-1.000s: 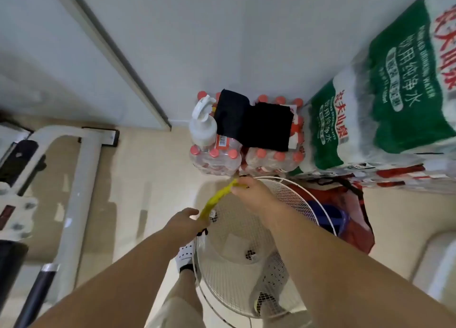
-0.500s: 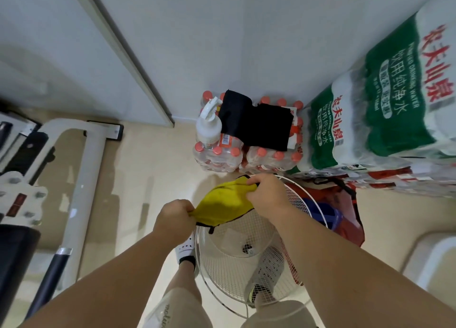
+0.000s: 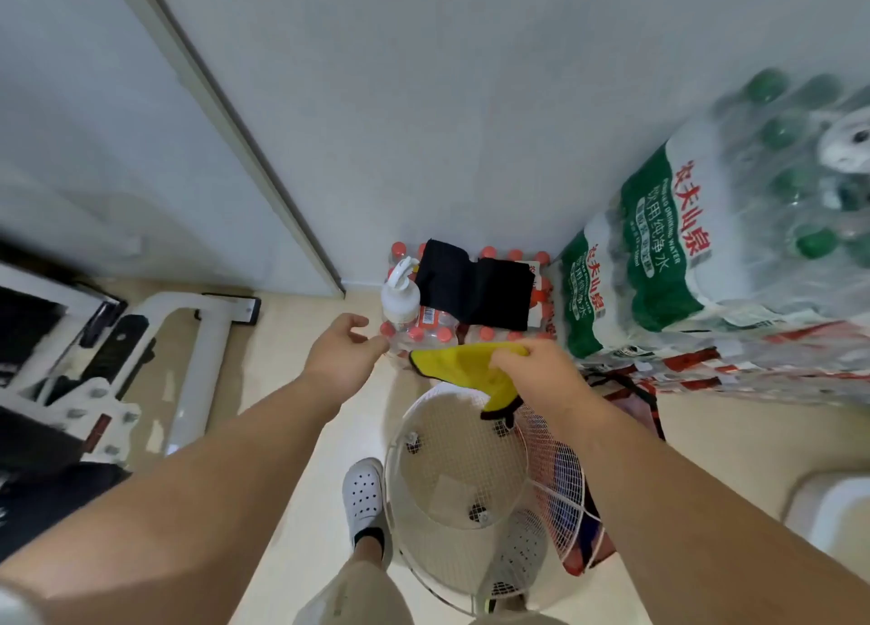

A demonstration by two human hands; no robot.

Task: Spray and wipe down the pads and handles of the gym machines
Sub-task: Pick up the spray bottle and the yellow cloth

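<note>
Cloth [image 3: 463,363] now in right hand [image 3: 536,371] alone

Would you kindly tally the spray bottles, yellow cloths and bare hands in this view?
Spray bottle: 1
Yellow cloth: 1
Hands: 2 (left hand, right hand)
Total: 4

Water pack wrap [image 3: 659,257]: 农夫山泉, 饮用纯净水, "DRINKING WATER", white on green.
</note>
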